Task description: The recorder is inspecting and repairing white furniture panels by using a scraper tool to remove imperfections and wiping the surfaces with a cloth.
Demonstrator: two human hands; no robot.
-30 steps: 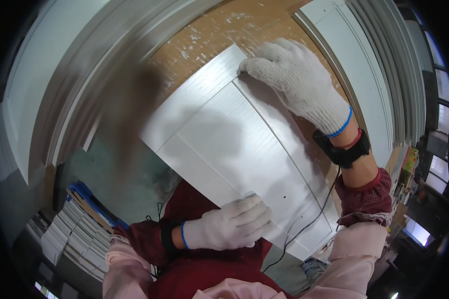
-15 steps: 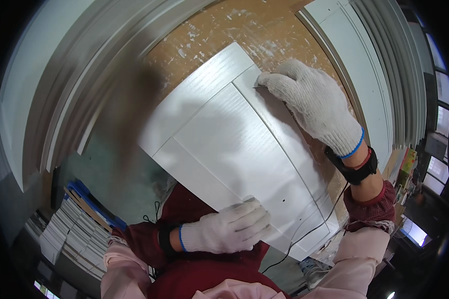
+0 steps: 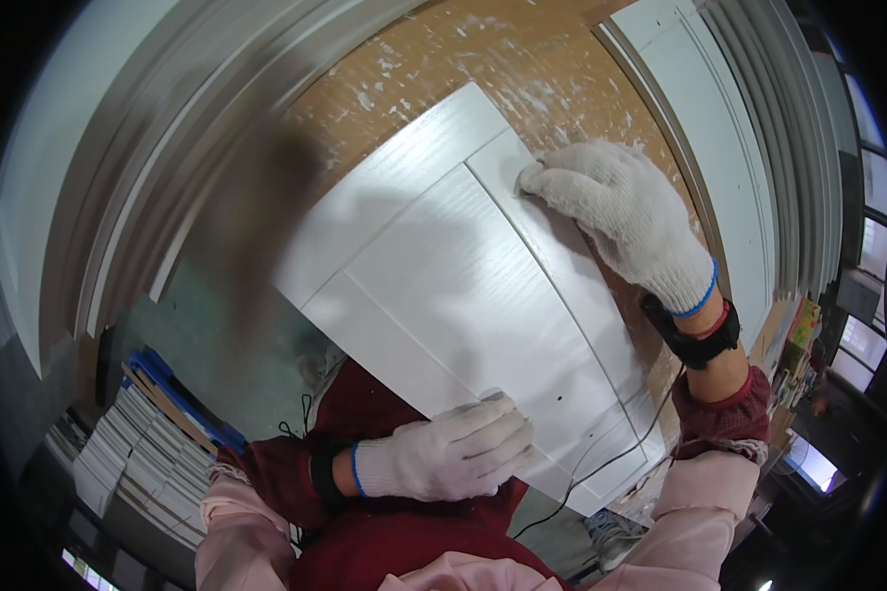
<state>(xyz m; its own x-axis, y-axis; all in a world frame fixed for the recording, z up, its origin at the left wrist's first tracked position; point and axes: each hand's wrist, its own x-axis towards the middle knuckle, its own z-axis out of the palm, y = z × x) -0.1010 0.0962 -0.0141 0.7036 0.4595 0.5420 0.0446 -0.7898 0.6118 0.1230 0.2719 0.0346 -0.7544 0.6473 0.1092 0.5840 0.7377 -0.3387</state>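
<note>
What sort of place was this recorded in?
Probably a panel or cabinet-door workshop: a white grooved panel rests on a brown worktop marked with white flecks, and a stack of pale boards shows at lower left.

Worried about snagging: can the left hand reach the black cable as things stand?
Probably yes: the left hand rests at the near edge of the white panel, and the black cable crosses the panel to the hand's right, with nothing visible between them.
</note>
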